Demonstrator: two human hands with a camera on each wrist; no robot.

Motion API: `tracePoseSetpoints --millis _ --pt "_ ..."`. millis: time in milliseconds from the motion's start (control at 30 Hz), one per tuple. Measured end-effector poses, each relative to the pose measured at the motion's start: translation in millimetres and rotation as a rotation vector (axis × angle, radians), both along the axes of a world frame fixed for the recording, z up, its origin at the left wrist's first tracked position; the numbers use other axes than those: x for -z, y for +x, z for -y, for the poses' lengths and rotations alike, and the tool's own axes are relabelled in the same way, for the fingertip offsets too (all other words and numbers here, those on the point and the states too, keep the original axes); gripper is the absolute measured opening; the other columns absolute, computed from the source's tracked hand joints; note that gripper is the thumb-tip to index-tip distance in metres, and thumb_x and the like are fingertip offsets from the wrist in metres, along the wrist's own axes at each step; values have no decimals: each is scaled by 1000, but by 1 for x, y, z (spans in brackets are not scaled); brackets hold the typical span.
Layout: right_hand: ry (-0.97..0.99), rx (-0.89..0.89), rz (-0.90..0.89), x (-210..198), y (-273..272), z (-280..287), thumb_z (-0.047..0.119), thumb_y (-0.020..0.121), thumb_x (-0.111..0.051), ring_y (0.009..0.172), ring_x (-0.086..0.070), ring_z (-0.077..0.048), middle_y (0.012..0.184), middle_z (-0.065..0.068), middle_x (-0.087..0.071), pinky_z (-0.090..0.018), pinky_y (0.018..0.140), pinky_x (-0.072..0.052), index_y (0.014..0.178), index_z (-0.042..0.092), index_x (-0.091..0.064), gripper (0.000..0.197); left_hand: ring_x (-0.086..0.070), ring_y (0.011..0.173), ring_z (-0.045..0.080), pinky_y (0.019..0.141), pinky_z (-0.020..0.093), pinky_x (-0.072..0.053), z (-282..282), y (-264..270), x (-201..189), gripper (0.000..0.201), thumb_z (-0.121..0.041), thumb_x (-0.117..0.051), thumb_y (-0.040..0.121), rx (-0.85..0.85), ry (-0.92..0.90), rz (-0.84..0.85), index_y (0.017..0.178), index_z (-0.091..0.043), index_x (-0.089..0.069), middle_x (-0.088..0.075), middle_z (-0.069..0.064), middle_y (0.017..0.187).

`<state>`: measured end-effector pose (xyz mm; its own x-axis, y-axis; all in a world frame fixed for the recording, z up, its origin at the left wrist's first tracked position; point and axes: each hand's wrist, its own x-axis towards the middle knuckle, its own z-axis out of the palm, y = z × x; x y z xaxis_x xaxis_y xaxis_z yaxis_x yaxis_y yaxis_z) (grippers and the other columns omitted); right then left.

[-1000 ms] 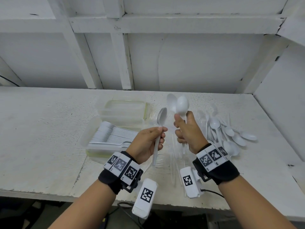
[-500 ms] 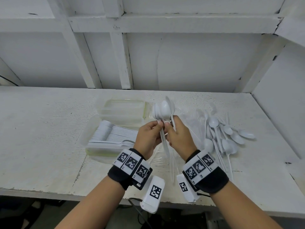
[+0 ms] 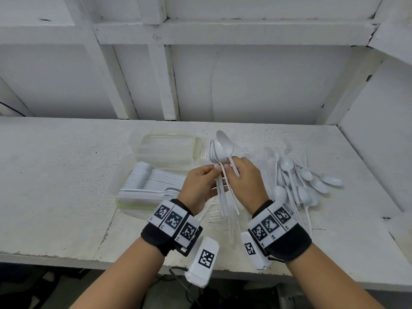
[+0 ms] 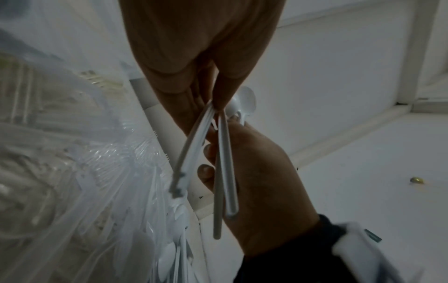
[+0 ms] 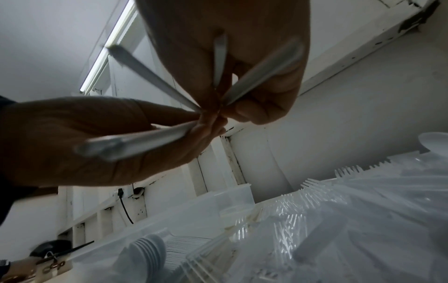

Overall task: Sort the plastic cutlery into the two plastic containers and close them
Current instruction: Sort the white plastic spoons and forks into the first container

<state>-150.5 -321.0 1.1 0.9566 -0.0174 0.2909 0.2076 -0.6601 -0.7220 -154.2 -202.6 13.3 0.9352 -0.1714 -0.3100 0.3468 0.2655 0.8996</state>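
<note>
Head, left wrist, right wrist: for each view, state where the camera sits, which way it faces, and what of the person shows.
Head: worn high, looks forward and down at the table; both forearms, left hand and right hand holding white spoons.
Left wrist: under the left hand, looks along its fingers; the right hand faces it.
Right wrist: below the right hand, looks upward; the left hand enters from the left.
Shared: all show both hands pinching the spoon handles.
</note>
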Motion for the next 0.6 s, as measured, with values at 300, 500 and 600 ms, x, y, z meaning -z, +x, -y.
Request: tracePoseSetpoints --millis 300,500,600 --pt "52 3 -170 5 2 -2 25 97 -44 78 -52 -18 89 -10 -54 -11 60 -35 89 8 -61 26 -59 69 16 75 31 -54 1 4 4 18 -5 -45 96 -9 59 -91 85 -1 -59 -59 10 77" --pt "90 2 -213 4 10 -4 19 96 -44 66 -48 -8 84 -7 -50 -6 54 -38 78 9 -57 24 -59 61 15 72 29 -55 5 6 10 18 -2 -51 93 -37 88 -95 75 0 -55 -57 11 70" --pt "122 46 -145 3 14 -4 17 95 -48 76 -53 -16 87 -9 -58 -9 57 -35 88 9 -61 17 -57 66 18 72 28 -54 5 10 10 19 -3 -54 92 -66 76 -100 73 -1 -57 -57 12 72"
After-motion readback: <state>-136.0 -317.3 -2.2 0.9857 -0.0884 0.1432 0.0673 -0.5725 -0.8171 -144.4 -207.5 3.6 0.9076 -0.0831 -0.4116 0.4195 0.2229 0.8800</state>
